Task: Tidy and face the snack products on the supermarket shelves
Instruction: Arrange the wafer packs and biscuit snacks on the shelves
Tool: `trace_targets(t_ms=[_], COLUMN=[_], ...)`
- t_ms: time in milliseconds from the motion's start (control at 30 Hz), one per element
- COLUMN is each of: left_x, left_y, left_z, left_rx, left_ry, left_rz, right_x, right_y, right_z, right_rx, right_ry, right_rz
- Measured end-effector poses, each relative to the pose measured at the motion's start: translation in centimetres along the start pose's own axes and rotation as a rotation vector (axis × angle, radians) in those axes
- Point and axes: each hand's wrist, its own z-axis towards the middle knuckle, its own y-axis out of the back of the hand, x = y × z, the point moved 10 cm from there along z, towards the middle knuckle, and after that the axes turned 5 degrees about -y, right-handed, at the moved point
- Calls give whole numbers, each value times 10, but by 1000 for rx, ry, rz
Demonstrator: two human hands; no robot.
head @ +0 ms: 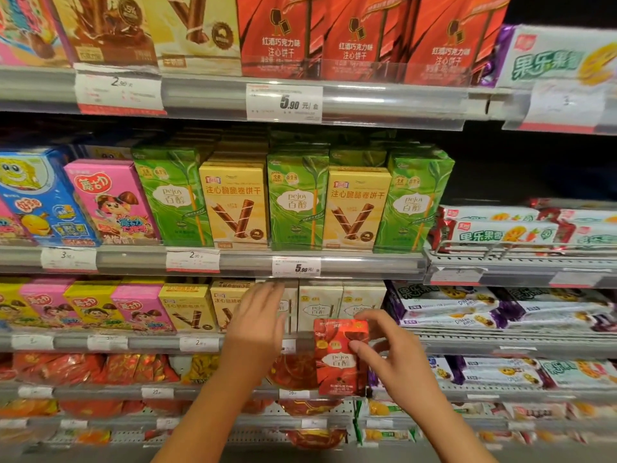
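Two hands work at the third shelf down, head view only. Right hand [392,354] pinches a red Pejoy box [340,357], thumb on the front face, fingers curled over its top right corner and right side; box upright, front facing out, held in the air in front of the shelf edge, not resting on any shelf. Left hand [257,320] reaches toward the cream Pejoy boxes [320,307] on that shelf, fingers straight and slightly spread, fingertips at the upper part of the leftmost cream box; it holds nothing, and contact with the box cannot be told for certain.

Shelf above: green Pejoy boxes [295,202] alternate with yellow wafer-roll boxes [233,203], all upright, faces forward, touching side by side. A 5.90 price tag [296,266] sits on the rail under them. Top shelf: a row of matching red boxes [360,38]. Left of the cream boxes stand more yellow wafer-roll boxes, then pink and yellow cartoon boxes [83,307].
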Motion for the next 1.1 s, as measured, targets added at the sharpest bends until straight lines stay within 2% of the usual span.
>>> trace_targets(t_ms=[100,300,600,933,1100], left_x=[12,17,20,20,-4], left_y=[-15,-21,-1,2,19], left_z=[15,23,22,19,5], left_rx=[132,141,-48,-64,-58], left_ry=[17,17,-6,-57,-104], left_rz=[210,319,219,193,160], right_x=[-10,-20,-20,2,23], right_y=[12,26,34,57,83], right_z=[-5,-9,-7,2,5], right_rx=[-42,-97,-110,-156,-197], right_ry=[-27,-51,-54,25,91], right_rz=[-7,-1,-11,24,57])
